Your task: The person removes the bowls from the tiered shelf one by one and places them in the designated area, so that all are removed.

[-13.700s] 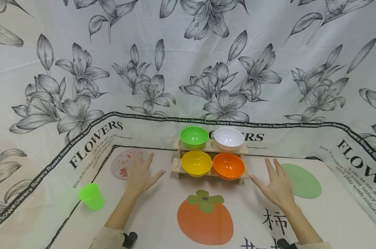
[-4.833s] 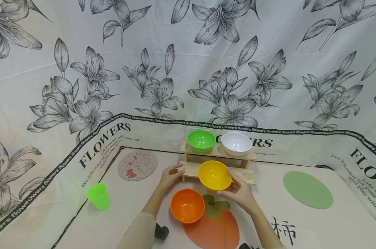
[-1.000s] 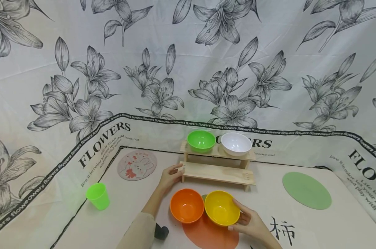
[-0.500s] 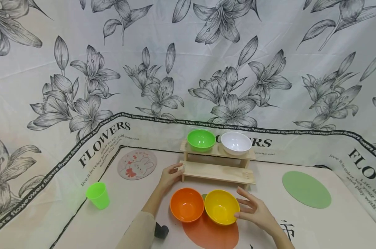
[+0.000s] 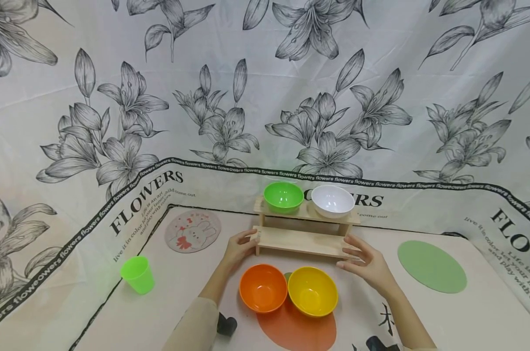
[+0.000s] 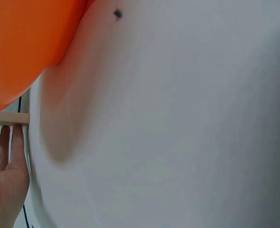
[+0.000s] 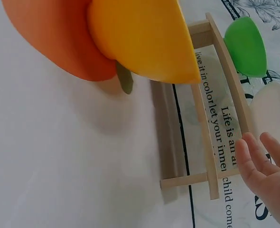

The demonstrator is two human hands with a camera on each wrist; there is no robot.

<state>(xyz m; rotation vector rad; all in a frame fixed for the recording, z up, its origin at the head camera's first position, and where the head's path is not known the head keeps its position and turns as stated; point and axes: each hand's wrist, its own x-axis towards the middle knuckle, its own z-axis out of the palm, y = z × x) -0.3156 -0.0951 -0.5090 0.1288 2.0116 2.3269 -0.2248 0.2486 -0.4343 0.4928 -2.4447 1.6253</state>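
Note:
My left hand [image 5: 239,249] rests its fingers against the left end of the two-tier wooden shelf [image 5: 302,242]; in the left wrist view those fingers [image 6: 17,145] look straight. By the shelf's lower right end is my right hand [image 5: 370,265], its fingers spread and holding nothing. Whether it touches the wood I cannot tell. An orange bowl [image 5: 263,288] and a yellow bowl [image 5: 312,291] stand side by side on the table in front of the shelf. On the upper tier sit a green bowl [image 5: 284,197] and a white bowl [image 5: 333,201]. No bowl is on the lower tier.
A bright green cup [image 5: 138,275] stands at the left. Flat on the table lie a round rabbit mat [image 5: 193,231] and a green oval [image 5: 432,266]. Behind the shelf hangs a flower-printed cloth [image 5: 230,97].
Both front bowls have gone from the lower tier to the table, the yellow one last. My right hand has let go of it and moved up to the shelf's right end. The left stays put.

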